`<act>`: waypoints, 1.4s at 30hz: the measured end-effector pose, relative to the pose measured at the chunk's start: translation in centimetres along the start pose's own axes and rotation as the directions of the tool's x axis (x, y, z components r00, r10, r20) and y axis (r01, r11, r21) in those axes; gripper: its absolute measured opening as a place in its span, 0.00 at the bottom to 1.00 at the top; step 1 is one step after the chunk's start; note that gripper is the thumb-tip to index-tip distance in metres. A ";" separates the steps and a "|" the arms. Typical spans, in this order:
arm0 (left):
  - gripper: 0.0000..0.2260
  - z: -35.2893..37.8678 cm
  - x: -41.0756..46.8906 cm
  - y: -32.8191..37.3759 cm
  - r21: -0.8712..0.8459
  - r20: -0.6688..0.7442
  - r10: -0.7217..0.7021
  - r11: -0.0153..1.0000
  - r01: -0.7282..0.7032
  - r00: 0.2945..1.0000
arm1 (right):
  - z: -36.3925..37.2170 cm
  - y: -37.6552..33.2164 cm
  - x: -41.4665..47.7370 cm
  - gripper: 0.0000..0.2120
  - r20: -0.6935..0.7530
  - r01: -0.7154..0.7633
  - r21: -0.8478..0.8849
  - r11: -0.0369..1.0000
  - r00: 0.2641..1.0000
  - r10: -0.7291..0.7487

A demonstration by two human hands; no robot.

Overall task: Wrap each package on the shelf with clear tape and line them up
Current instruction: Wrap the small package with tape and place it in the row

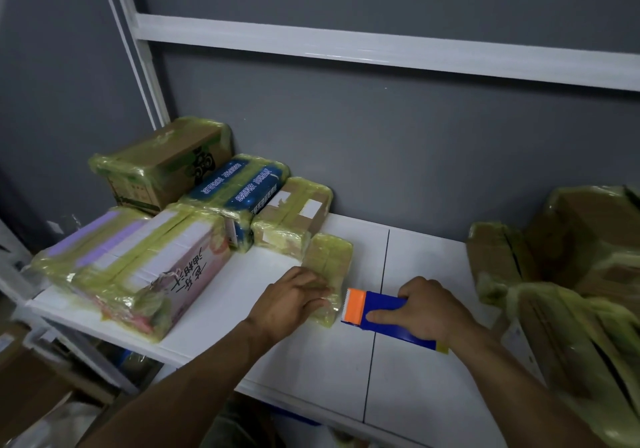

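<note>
- the small flat package wrapped in yellowish clear tape [329, 264] sits around mid-shelf, a bit in from the front edge; its far end is just beside a small brown cardboard box with white labels [294, 212]
- left hand [291, 297] lies on the near end of that package; fingers fairly flat over the top, so pressing down rather than grabbing
- right hand [427, 309] is wrapped round a blue plastic tape dispenser with an orange toothed head [374, 312], thumb along its side; the orange end is right next to the package's near corner, can't tell if it touches; hands are apart
- everything's on a white shelf board [301, 361]; a dark seam runs front to back under the dispenser
- front left corner: a big white-and-pink taped carton [149, 267]; back left corner: a brown cardboard box with black print [162, 167]; between that and the labelled box, a blue packet with white lettering [239, 188]
- right edge: a heap of taped brown parcels [571, 267]
- a grey wall [381, 136] behind, with a white rail [346, 45] across it
</note>
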State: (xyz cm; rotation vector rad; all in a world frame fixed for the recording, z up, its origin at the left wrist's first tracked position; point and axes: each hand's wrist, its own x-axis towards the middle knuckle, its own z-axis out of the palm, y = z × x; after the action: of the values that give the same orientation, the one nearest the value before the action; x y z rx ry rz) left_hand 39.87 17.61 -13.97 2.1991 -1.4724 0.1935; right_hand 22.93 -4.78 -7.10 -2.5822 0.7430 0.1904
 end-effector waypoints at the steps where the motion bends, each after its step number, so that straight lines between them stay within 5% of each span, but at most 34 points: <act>1: 0.14 0.0 0.0 -0.2 0.002 -0.023 0.033 0.999 -0.033 0.999 | -0.1 0.2 -0.1 0.30 0.006 0.000 0.026 1.000 1.000 0.000; 7: 0.13 -0.3 0.3 -0.6 -0.046 -0.115 0.088 0.995 -0.094 0.990 | -1.6 3.6 -1.9 0.39 -0.046 -0.011 0.158 0.987 0.999 0.018; 19: 0.16 0.9 0.1 -0.8 -0.185 -0.059 -0.052 0.982 0.040 0.997 | 1.1 3.7 -0.9 0.32 0.015 -0.049 0.069 0.996 0.999 0.048; 26: 0.24 2.1 0.4 0.9 -0.208 -0.222 -0.166 0.971 0.120 0.961 | 2.4 3.1 -0.3 0.28 -0.018 -0.066 0.023 0.998 0.998 0.067; 33: 0.08 4.0 0.3 3.6 -0.348 -0.305 -0.250 0.928 0.136 0.919 | 3.1 2.3 0.4 0.30 -0.010 -0.086 0.016 0.996 0.996 0.086; 42: 0.27 4.9 0.4 3.7 -0.477 -0.238 -0.494 0.809 0.342 0.836 | 3.6 1.8 1.2 0.32 -0.059 -0.087 -0.051 0.995 0.995 0.084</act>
State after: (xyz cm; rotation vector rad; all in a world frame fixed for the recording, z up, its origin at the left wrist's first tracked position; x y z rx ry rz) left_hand 35.95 13.89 -16.95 1.9462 -0.7111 0.0980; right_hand 22.91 -5.07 -11.33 -2.6182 0.8809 0.1661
